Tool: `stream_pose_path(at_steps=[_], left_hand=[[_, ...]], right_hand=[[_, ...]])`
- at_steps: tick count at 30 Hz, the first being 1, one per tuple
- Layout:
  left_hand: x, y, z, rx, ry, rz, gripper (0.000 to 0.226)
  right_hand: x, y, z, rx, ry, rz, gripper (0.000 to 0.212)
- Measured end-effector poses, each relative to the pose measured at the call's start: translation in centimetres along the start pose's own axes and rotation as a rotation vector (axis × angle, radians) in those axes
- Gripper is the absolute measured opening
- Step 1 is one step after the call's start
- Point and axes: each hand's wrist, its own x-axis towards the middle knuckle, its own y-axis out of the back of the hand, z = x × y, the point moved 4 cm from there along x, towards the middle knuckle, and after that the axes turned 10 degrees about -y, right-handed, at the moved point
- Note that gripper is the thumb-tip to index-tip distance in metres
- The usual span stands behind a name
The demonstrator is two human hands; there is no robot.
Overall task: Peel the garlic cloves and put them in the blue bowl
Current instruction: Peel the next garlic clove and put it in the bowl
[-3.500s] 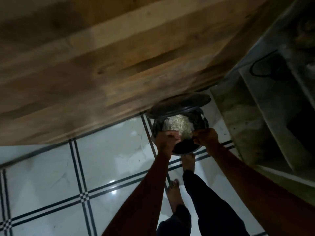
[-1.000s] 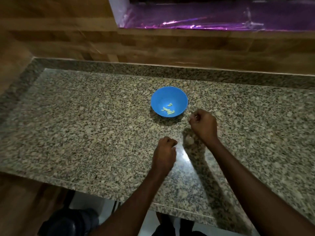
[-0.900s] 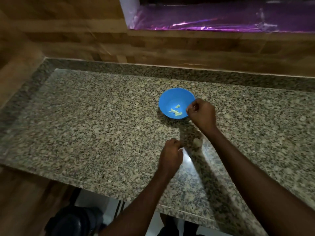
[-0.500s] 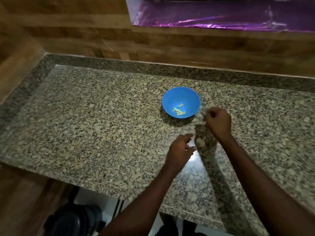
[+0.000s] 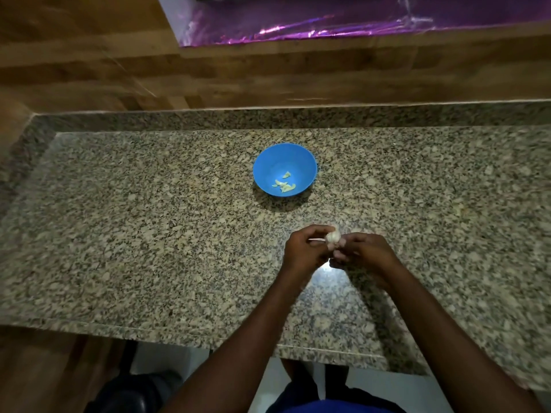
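Item: garlic bulb [image 5: 332,237]. 0.5 s ago it lay on the desk [image 5: 149,222] betw. the hands; now lifted, near side of blue bowl [image 5: 284,169], apart from it. Left hand [image 5: 304,251] pinches it w/ curled fingers; right hand [image 5: 362,251] grips its other side. Judged: next clove being broken off/peeled.

Container: blue bowl, upright on desk. Contents: approx. 4 pale peeled cloves [image 5: 284,185] at near side of its bottom. Task part done.
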Motion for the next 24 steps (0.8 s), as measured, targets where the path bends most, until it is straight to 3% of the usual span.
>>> stream_pose_path(at_steps=[3, 7, 11, 16, 24], left_hand=[[-0.6, -0.2, 1.1, -0.026, -0.006, -0.042, 0.029], [-0.5, 0.2, 2.3, 0.122, -0.056, -0.073, 0.031], [-0.3, 0.4, 3.1, 0.268, -0.125, -0.105, 0.031], [-0.2, -0.1, 4.4, 0.325, -0.219, -0.125, 0.030], [0.3, 1.1, 3.5, 0.296, -0.165, -0.057, 0.028]], right_hand=[[-1.0, 0.2, -0.6, 0.022, -0.018, -0.051, 0.012], [-2.0, -0.1, -1.7, -0.029, 0.020, -0.116, 0.022], [-2.6, -0.7, -2.8, -0.087, 0.028, -0.111, 0.021], [-2.0, -0.9, -2.6, -0.013, 0.044, 0.018, 0.011], [-0.7, -1.1, -2.1, 0.081, -0.061, -0.015, 0.026]])
